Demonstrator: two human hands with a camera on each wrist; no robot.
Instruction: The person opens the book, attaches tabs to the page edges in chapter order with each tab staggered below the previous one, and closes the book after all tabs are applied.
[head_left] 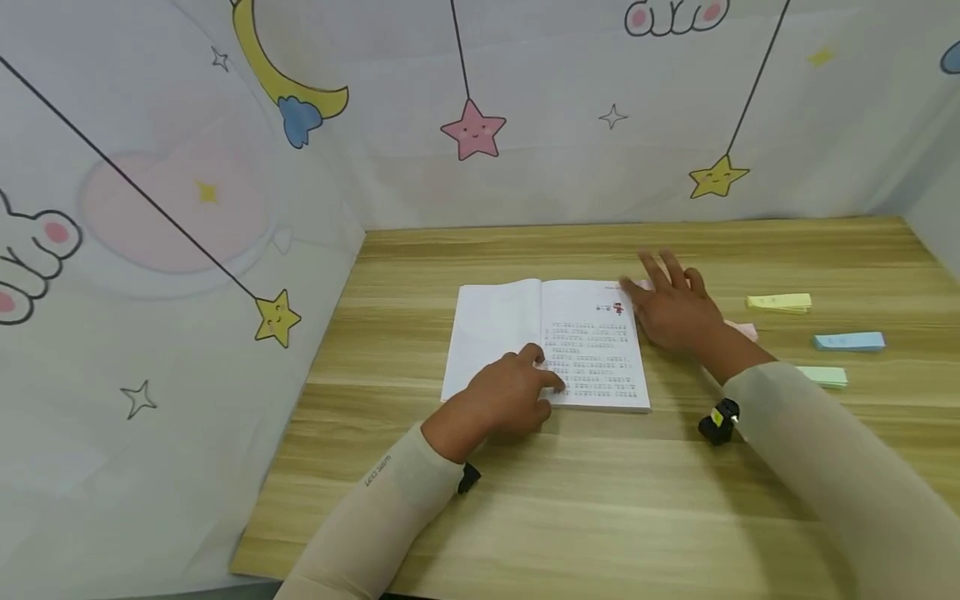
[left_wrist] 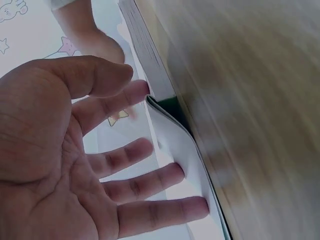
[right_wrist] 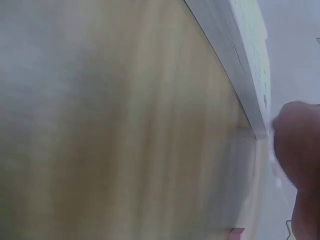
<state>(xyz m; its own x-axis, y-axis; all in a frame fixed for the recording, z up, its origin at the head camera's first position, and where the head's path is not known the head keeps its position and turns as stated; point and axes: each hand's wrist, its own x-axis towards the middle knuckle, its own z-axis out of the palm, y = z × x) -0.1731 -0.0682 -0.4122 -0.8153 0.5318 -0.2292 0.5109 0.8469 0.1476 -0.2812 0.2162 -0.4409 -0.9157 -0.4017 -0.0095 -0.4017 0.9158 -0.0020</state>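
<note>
An open book (head_left: 592, 350) lies on the wooden table, its left page blank and its right page printed, with a small red figure near the top. My left hand (head_left: 510, 392) rests over the lower middle of the book, fingers extended. In the left wrist view, the fingertips (left_wrist: 195, 207) of that hand lie on the pages near the lower edge. At the book's upper right corner is my right hand (head_left: 678, 312), its thumb at the page edge and its other fingers spread. A small pink strip (head_left: 645, 284) shows beside that thumb.
To the right lie yellow (head_left: 778, 302), blue (head_left: 849, 342) and green (head_left: 823, 377) sticky-note pads. A pink pad (head_left: 742, 330) is partly hidden behind the right wrist. A patterned cloth wall (head_left: 555, 183) with stars borders the table's back and left.
</note>
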